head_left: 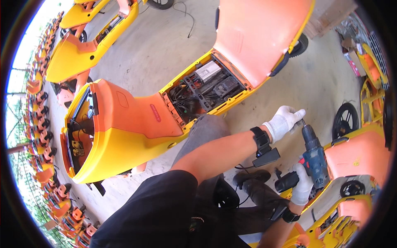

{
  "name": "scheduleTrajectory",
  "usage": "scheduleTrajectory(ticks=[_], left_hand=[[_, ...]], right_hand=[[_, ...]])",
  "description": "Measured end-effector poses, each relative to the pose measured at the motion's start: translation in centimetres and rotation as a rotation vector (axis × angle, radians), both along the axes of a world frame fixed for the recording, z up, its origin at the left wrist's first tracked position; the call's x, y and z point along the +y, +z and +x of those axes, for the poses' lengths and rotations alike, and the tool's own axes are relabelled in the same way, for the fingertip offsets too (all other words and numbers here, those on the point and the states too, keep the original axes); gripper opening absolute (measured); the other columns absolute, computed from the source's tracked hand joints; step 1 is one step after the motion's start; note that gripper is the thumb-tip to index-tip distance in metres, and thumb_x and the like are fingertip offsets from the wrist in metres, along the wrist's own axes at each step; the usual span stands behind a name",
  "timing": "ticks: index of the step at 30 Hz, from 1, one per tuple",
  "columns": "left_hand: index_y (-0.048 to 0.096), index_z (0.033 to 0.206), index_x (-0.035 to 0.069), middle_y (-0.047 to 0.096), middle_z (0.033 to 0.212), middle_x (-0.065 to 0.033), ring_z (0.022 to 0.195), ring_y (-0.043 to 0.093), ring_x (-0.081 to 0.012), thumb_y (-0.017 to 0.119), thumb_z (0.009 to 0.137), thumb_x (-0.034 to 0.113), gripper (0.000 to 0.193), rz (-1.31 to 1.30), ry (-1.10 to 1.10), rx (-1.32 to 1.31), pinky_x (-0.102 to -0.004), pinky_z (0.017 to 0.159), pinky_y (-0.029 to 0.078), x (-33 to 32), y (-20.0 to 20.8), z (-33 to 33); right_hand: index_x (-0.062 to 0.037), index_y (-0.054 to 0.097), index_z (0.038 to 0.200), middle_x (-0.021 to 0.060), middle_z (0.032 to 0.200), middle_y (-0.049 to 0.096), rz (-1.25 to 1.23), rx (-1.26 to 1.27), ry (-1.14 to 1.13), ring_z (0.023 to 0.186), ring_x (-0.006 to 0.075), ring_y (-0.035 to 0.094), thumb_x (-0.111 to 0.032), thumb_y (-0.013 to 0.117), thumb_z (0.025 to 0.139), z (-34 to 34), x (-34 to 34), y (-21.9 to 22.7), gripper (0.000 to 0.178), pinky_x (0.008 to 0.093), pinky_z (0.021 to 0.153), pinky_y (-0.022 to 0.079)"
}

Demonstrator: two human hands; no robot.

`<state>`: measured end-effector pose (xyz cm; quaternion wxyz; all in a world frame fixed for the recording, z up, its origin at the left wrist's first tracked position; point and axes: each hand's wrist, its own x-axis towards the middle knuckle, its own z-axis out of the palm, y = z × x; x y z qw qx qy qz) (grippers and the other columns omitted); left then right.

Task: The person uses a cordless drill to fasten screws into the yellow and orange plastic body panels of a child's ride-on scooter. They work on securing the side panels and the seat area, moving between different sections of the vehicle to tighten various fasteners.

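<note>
My right hand [302, 184], in a white glove, wraps round the handle of a dark blue cordless drill [316, 159]. The drill's chuck points up and away from me, with a thin bit [304, 122] at its end. White-gloved too, my left hand [284, 121] has its fingers pinched together at the tip of that bit. Whether a small screw sits between them is hidden. To the left stands a yellow and orange scooter body [124, 140]. Its open compartment [204, 89] shows a silver box [208, 71], black cables and a black bracket.
An orange panel [256, 37] rises at the compartment's far end. More scooter bodies stand at the upper left [74, 58] and right [355, 153]. A loose wheel [345, 119] is at the right, and a cable [188, 18] lies on the concrete floor [144, 49]. Scooter rows [45, 165] line the left.
</note>
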<state>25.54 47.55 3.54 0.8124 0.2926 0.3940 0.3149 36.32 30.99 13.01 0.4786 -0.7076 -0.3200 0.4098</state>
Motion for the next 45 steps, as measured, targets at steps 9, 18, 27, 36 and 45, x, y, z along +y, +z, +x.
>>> scheduleTrajectory(ticks=[9, 18, 27, 36, 45], left_hand=[[0.06, 0.078, 0.012, 0.054, 0.068, 0.0031, 0.052, 0.043, -0.0079, 0.062, 0.096, 0.041, 0.035, -0.228, 0.618, -0.246, -0.0231, 0.047, 0.035, 5.8, 2.1, -7.6], [0.061, 0.086, 0.011, 0.055, 0.07, 0.0009, 0.056, 0.048, -0.0116, 0.059, 0.097, 0.04, 0.031, -0.359, 0.986, -0.285, -0.0278, 0.053, 0.042, 9.1, -0.6, -14.1], [0.061, 0.083, 0.008, 0.051, 0.065, 0.0017, 0.05, 0.043, -0.0087, 0.062, 0.096, 0.032, 0.028, -0.354, 1.095, -0.285, -0.0258, 0.045, 0.032, 9.5, -1.8, -15.8], [0.062, 0.086, 0.008, 0.056, 0.069, -0.0058, 0.057, 0.053, -0.0211, 0.051, 0.098, 0.028, 0.026, -0.327, 0.987, -0.055, -0.0353, 0.054, 0.043, 14.8, -8.3, -20.2], [0.058, 0.096, 0.007, 0.055, 0.073, -0.0044, 0.059, 0.052, -0.0161, 0.051, 0.098, 0.017, 0.013, -0.427, 0.861, -0.12, -0.0277, 0.052, 0.043, 17.9, -13.0, -24.1]], right_hand=[[-0.0032, 0.066, 0.113, 0.001, 0.098, 0.067, -0.063, -0.348, 0.489, 0.085, 0.0111, 0.061, -0.004, 0.073, 0.083, -2.6, 13.4, 2.9, 0.032, 0.0293, 0.077, 0.051], [-0.0025, 0.066, 0.11, 0.0012, 0.095, 0.067, -0.175, -0.536, 0.859, 0.083, 0.0089, 0.06, -0.013, 0.073, 0.084, -10.3, 22.3, 2.6, 0.029, 0.0288, 0.077, 0.05], [-0.003, 0.065, 0.113, 0.0004, 0.098, 0.067, -0.181, -0.523, 0.909, 0.086, 0.0089, 0.06, -0.012, 0.073, 0.084, -12.2, 24.2, 2.4, 0.031, 0.0295, 0.078, 0.051], [-0.0014, 0.065, 0.095, 0.002, 0.076, 0.064, -0.254, -0.655, 1.088, 0.068, 0.0109, 0.058, -0.015, 0.067, 0.082, -19.0, 31.0, -0.1, 0.019, 0.0305, 0.065, 0.05], [-0.0007, 0.065, 0.088, 0.0114, 0.073, 0.066, -0.302, -0.817, 1.213, 0.067, 0.0209, 0.065, -0.018, 0.064, 0.078, -22.9, 37.0, -5.8, 0.02, 0.0358, 0.065, 0.053]])
